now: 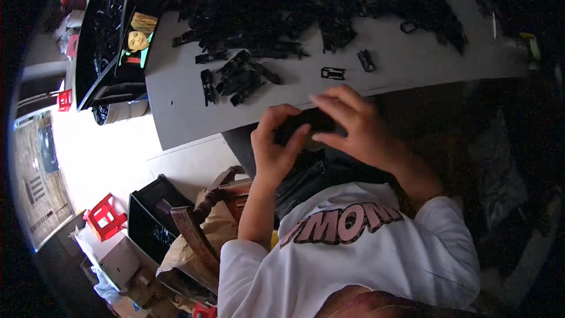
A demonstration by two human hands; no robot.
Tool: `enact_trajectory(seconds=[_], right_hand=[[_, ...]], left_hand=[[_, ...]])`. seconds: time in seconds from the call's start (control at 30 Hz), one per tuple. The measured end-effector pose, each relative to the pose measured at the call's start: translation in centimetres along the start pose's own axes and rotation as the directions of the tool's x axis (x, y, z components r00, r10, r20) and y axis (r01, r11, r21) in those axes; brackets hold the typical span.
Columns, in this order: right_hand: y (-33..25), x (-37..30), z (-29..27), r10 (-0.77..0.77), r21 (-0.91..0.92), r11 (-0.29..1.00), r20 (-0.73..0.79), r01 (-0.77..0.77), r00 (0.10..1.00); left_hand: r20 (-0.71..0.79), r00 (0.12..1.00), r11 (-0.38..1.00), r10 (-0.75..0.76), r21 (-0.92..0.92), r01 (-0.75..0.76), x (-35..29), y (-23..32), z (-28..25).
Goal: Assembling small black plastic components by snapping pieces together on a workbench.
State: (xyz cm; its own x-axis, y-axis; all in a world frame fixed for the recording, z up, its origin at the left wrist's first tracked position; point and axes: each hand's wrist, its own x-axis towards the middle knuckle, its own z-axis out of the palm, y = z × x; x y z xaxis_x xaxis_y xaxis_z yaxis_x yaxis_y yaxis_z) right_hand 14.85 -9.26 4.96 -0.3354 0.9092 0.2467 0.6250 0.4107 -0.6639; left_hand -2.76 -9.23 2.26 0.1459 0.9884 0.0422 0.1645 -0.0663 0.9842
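Just off the table's near edge, my left hand (pixel 275 144) is curled, thumb and fingers closed round a small black plastic part (pixel 287 130). The part's shape is lost in shadow and against my dark trousers. Beside it on the right, my right hand (pixel 359 126) has its thumb and fingers apart, slightly smeared by motion, tips pointing at the part. Whether those tips touch it is hard to see. On the tabletop beyond lie two single black clips, a flat frame-like clip (pixel 333 73) and an angled clip (pixel 366 60), and a small pile of black parts (pixel 242 78).
A large heap of black plastic parts (pixel 271 17) covers the back of the grey table (pixel 176 118). At left stands a black bin (pixel 106 29) of dark pieces. A wooden chair (pixel 197 235), a black crate (pixel 154 212) and a red stool (pixel 106 218) are at lower left.
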Motion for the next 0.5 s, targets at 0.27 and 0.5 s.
enact_trajectory(seconds=[0.27, 0.5], right_hand=[[1.9, -2.7, 0.3, 0.158, 0.34, 0.92, 0.132, -0.195, 0.979], [10.2, -1.7, -4.0, 0.243, -0.158, 0.912, -0.536, -0.379, 0.808]], left_hand=[[0.181, 0.983, 0.999, 0.023, 0.035, -0.03, -1.2, -0.2, 0.0], [0.22, 0.911, 0.766, 0.349, 0.493, -0.413, -0.5, -0.8, -1.4]])
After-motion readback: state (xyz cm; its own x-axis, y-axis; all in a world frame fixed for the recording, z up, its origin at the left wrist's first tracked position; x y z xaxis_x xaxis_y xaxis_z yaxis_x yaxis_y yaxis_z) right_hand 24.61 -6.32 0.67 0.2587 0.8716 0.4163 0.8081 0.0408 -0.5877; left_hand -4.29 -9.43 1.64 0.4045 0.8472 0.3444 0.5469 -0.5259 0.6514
